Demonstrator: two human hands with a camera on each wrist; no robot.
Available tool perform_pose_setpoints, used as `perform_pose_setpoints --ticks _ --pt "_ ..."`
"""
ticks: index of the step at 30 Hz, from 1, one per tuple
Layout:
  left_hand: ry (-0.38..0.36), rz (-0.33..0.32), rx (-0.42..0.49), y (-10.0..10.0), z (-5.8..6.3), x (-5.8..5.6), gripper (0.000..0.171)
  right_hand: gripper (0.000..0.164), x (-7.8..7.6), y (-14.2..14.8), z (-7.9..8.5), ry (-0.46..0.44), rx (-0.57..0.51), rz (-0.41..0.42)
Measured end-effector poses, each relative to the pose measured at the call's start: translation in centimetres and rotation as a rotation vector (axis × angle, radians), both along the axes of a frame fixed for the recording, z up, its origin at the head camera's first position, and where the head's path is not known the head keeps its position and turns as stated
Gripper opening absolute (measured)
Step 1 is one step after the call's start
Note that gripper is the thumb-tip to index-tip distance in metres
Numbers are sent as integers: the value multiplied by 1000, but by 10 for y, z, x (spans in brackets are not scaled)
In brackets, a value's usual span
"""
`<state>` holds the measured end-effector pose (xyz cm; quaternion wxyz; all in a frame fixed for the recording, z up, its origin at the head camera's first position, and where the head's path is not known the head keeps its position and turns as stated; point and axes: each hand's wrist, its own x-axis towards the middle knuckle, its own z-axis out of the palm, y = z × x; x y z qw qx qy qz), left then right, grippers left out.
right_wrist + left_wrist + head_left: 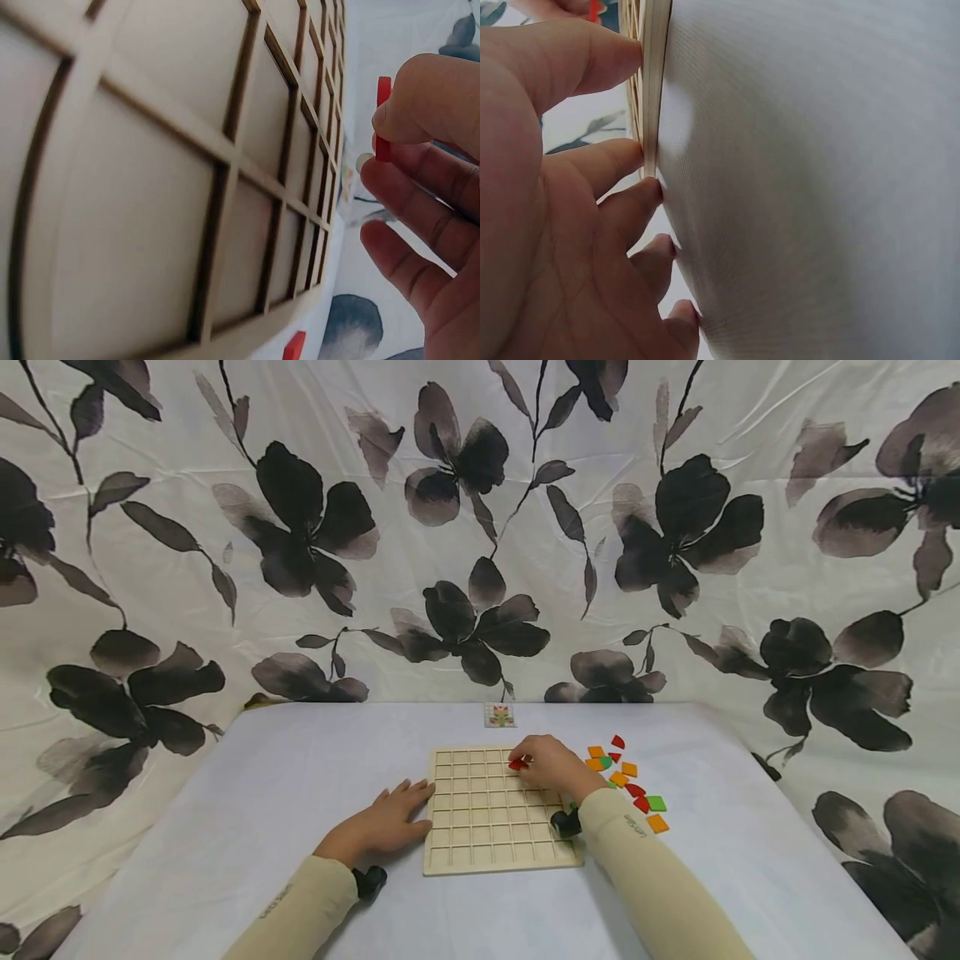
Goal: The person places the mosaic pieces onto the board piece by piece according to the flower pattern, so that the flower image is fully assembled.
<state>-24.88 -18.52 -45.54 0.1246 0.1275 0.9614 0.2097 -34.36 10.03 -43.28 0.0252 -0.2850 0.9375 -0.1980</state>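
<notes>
A pale wooden grid board (480,810) with square recesses lies on the white table. Its left edge is touched by the thumb and fingertips of my left hand (388,818), which is spread flat; the left wrist view shows thumb and fingers (611,64) against the board's side. Over the board's far right part, my right hand (553,766) pinches a red tile (383,120) between thumb and fingers. In the right wrist view that tile is seen edge-on, apart from the board. Its full outline is hidden by the fingers.
Loose orange, red and green tiles (657,822) of square and curved shapes lie right of the board. A small card with a coloured pattern (500,716) sits at the table's far edge. Behind hangs a floral cloth (480,543).
</notes>
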Motion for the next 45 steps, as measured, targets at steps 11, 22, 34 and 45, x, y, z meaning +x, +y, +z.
perform_pose_setpoints --ticks 11,22,34,45 --pt "-10 8 -1 2 1 0 62 21 -7 -8 -8 23 75 -41" --pt "-2 6 -2 1 0 0 63 22 -5 -13 -5 47 140 -92" --pt "4 4 -8 1 -2 -2 63 17 -6 -20 -4 11 100 -95" --pt "-3 -5 1 2 5 2 62 17 -8 -11 3 -99 65 -150"
